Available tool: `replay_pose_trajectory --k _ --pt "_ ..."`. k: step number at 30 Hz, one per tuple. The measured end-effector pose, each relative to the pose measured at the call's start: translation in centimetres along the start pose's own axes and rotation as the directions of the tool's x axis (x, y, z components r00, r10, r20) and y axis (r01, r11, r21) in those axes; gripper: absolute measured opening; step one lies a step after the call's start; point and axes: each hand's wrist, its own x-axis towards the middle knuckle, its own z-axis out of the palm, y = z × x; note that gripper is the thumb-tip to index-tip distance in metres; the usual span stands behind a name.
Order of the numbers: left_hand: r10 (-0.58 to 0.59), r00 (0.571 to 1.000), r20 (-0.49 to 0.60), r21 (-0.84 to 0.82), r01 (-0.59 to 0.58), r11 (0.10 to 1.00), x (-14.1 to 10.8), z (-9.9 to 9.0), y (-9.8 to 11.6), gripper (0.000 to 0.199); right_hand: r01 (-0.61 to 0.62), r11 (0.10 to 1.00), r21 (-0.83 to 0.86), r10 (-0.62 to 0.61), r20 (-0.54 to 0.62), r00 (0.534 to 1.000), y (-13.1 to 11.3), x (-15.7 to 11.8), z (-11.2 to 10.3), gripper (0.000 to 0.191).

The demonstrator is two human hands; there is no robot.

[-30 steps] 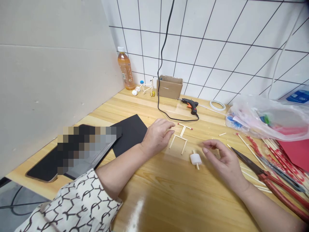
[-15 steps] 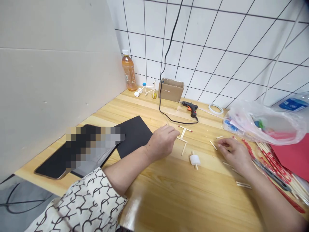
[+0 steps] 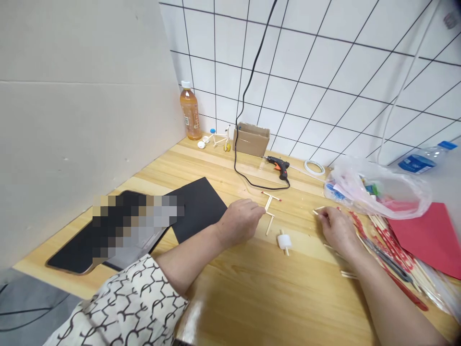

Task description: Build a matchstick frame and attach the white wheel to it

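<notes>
The left hand [image 3: 239,222] rests curled against the matchstick frame [image 3: 268,204] on the table [image 3: 252,293], its grip unclear, while the right hand [image 3: 338,230] pinches a loose matchstick [image 3: 319,210]; any careless brush could knock the light frame out of place.

Count: 2 hands, left [image 3: 240,222] and right [image 3: 336,229]. 1 matchstick frame [image 3: 268,204]. 1 white wheel [image 3: 284,241] on a stick. 1 small matchstick model [image 3: 219,137] by the wall. 2 plastic bottles: 1 amber drink bottle [image 3: 189,113], 1 water bottle [image 3: 421,163]. 1 hot glue gun [image 3: 277,166]. 1 tape roll [image 3: 314,167]. 1 cardboard box [image 3: 251,140]. 1 plastic bag [image 3: 378,186]. 1 black sheet [image 3: 198,206]. 1 red sheet [image 3: 421,239].
</notes>
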Motion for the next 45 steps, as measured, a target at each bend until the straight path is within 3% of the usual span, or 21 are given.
replay_pose_trajectory --k 6,13,23,36,40,45 --pt "0.007 1.0 -0.002 0.005 -0.007 1.0 0.0 0.2 0.0 0.021 -0.043 0.998 -0.034 0.042 -0.022 0.999 1.7 1.3 -0.3 0.015" --pt "0.015 1.0 -0.006 0.001 -0.015 1.0 0.0 0.2 0.1 0.02 0.052 0.998 -0.045 -0.052 0.015 0.999 1.1 1.6 1.0 0.02" --pt "0.006 1.0 -0.012 0.034 -0.006 0.999 0.0 0.3 -0.2 0.02 0.045 0.997 -0.059 -0.044 0.007 0.999 1.5 1.8 1.2 0.02" --pt "-0.11 0.994 -0.015 0.018 0.11 0.994 0.0 0.2 -1.2 0.021 0.003 0.997 -0.077 -0.005 -0.023 1.0 0.0 1.7 0.3 0.023" --pt "-0.135 0.991 0.024 0.022 0.134 0.991 0.1 0.1 -1.4 0.021 0.074 0.997 0.023 -0.072 -0.054 0.996 -1.5 0.8 -0.5 0.025" --pt "-0.156 0.981 0.114 0.015 0.155 0.988 0.1 -0.1 -1.2 0.017 0.277 0.926 0.256 -0.287 0.003 0.958 -4.4 -1.1 -1.8 0.022"
